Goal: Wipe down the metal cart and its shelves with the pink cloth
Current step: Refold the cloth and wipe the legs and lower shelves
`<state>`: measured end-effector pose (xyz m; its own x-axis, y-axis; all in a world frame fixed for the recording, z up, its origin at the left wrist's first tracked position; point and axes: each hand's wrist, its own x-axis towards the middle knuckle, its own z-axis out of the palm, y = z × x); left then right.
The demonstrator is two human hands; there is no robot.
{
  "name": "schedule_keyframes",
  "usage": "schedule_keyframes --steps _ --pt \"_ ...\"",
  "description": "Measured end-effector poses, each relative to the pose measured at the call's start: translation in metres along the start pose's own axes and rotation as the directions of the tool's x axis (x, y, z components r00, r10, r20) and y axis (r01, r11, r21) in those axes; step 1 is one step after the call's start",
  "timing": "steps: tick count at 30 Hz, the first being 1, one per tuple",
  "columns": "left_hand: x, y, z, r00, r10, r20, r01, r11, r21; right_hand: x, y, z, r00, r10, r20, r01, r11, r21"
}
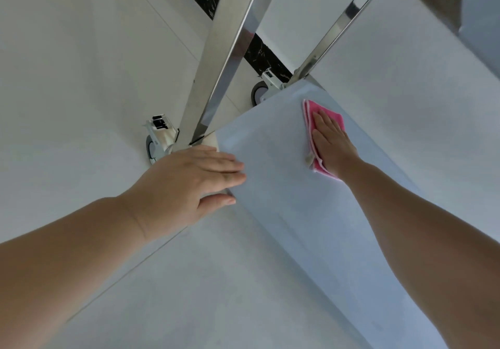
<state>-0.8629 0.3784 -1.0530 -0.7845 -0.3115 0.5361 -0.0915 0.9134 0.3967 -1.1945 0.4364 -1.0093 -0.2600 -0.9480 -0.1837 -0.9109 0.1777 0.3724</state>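
Pale tiled floor point(67, 64) fills the left, where two grey casters point(153, 148) peek from under the cart, half hidden. Polished steel legs point(221, 50) rise out of frame. At the lower shelf's point(270, 180) near corner the left hand point(186, 183) rests flat, fingers straight, thumb under the edge. Further right, the right hand point(331, 141) presses the folded pink cloth point(311, 115) onto the smooth shelf, fingers extended; an upper shelf is cut off top right.

A pale metal shelf point(284, 186) is seen at centre right of the frame. A pink cloth point(311, 115) is spread flat on its upper part. The shelf is set above a light tiled floor point(81, 77).
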Motion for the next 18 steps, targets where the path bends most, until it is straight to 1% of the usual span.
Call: schedule_keyframes --steps 3,7,9,10,11,12,13,14,18 --pt "-0.001 -0.001 0.003 1.0 -0.001 -0.02 0.001 1.0 -0.031 0.018 0.011 0.001 1.0 -0.019 -0.014 0.018 0.996 -0.091" --pt "-0.003 -0.002 0.005 0.999 -0.011 -0.04 0.01 0.999 -0.034 0.041 0.019 -0.001 1.0 0.028 -0.005 -0.028 0.996 -0.09" --pt "-0.002 -0.001 0.006 0.999 -0.01 -0.043 0.008 0.999 -0.042 0.052 0.02 -0.002 0.997 0.08 0.012 -0.08 0.997 -0.019" --pt "-0.002 -0.001 0.006 0.999 -0.007 -0.044 0.005 0.999 -0.047 0.056 0.019 -0.004 0.992 0.121 0.02 -0.122 0.99 0.073" --pt "-0.001 -0.001 0.006 0.999 -0.006 -0.044 0.004 0.999 -0.05 0.06 0.017 -0.006 0.984 0.178 0.017 -0.178 0.963 0.204" --pt "-0.002 -0.001 0.007 0.999 -0.007 -0.047 0.005 0.999 -0.051 0.065 0.015 -0.009 0.974 0.228 0.006 -0.218 0.919 0.328" --pt "-0.002 -0.001 0.007 0.999 -0.013 -0.052 0.011 0.999 -0.052 0.07 0.015 -0.009 0.966 0.259 -0.008 -0.234 0.885 0.402" --pt "-0.002 0.0 0.008 0.998 -0.021 -0.057 0.018 0.998 -0.053 0.073 0.013 -0.011 0.962 0.274 -0.012 -0.243 0.873 0.423" --pt "-0.002 0.0 0.009 0.998 -0.037 -0.058 0.033 0.998 -0.057 0.081 0.011 -0.015 0.961 0.277 -0.002 -0.255 0.887 0.385"
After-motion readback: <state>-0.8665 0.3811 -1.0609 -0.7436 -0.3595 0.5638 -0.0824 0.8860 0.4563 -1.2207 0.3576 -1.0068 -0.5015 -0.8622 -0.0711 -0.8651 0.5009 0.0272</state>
